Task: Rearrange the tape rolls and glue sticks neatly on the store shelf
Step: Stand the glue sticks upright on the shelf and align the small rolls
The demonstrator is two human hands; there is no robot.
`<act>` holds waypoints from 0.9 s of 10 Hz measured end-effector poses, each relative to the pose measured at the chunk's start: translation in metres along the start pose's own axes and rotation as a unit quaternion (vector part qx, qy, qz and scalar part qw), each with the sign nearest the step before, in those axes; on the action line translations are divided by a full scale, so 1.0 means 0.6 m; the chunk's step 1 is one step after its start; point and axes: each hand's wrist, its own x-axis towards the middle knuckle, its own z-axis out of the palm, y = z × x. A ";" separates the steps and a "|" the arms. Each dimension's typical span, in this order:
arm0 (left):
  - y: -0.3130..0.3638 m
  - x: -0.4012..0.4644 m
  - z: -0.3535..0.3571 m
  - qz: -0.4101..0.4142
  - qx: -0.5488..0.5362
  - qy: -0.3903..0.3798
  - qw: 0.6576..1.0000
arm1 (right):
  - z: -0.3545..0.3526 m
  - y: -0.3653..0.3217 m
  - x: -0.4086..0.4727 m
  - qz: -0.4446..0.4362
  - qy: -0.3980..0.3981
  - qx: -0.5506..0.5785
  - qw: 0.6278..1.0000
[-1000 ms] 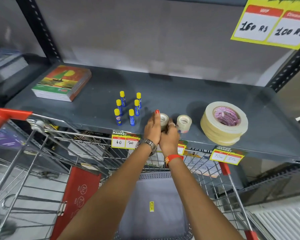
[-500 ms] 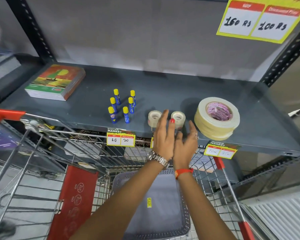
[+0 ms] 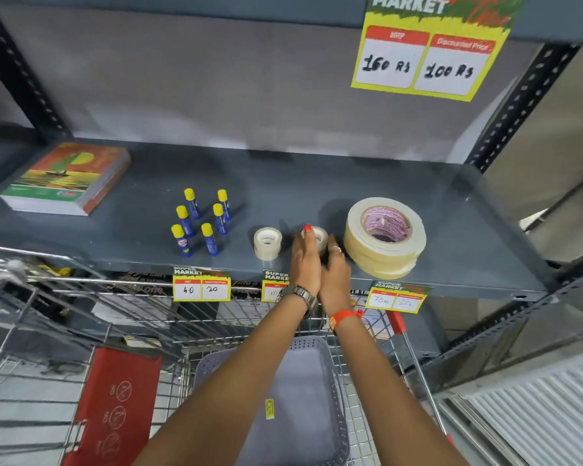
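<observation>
Cupping small tape roll (image 3: 318, 237) between both hands: left hand (image 3: 305, 260) on its left flank, right hand (image 3: 334, 271) on its right, fingers curled, loosely gripping. Roll directly ahead at shelf (image 3: 317, 183) front edge, axis upright; second small roll (image 3: 267, 242) just left, big tape stack (image 3: 384, 235) just right.

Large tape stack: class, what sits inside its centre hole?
Inside the large tape stack a pink printed core liner shows around the hole. The bottom of the hole is dark, so anything lying there cannot be seen.
</observation>
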 end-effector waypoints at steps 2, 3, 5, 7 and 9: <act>0.002 0.003 0.001 -0.028 -0.053 0.017 0.998 | 0.000 -0.003 -0.006 0.008 -0.009 0.014 1.000; 0.009 -0.003 -0.002 -0.026 -0.054 0.019 0.998 | -0.008 -0.009 -0.012 0.014 -0.030 0.012 0.999; 0.012 -0.050 0.001 0.078 0.016 0.034 0.996 | -0.068 -0.001 -0.102 -0.077 0.090 0.100 0.988; 0.039 -0.072 0.045 0.071 -0.019 0.002 0.997 | -0.177 0.042 -0.064 0.031 0.293 0.297 0.908; 0.053 -0.054 0.098 -0.014 -0.086 -0.016 0.996 | -0.239 0.052 0.044 0.072 0.104 0.333 0.934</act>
